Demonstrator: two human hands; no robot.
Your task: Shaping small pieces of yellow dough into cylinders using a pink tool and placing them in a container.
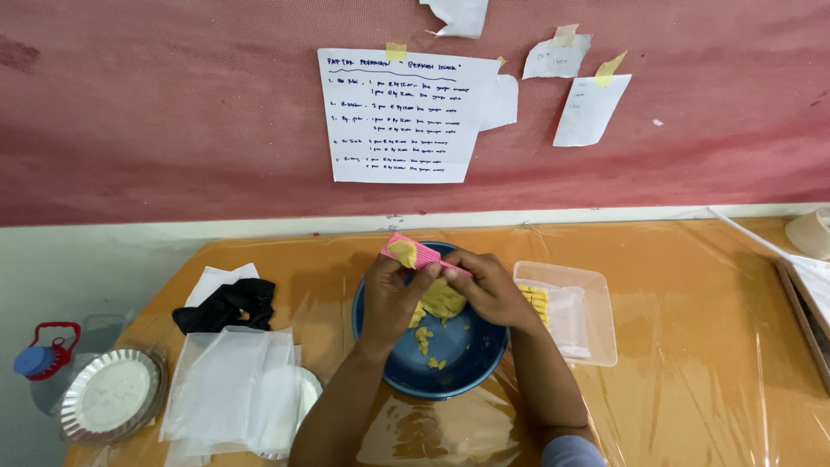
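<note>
Over a round blue bowl (450,367), both hands' fingers (413,285) gripping a ridged pink board (419,253), soft yellow dough (401,252) pressed on it

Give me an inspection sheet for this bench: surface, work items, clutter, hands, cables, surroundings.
Surface: orange table under a clear plastic sheet, wrinkled and glossy.
Work items: pink ridged board with a dab of yellow dough on it, held over a blue bowl with dough pieces; clear plastic container with shaped yellow pieces to the right.
Clutter: black cloth, stack of white sheets, foil pie tins, bottle with blue cap.
Hands: left hand and right hand both grip the board.
Cables: nothing seen.
Surroundings: red wall with taped handwritten paper notes.
</note>
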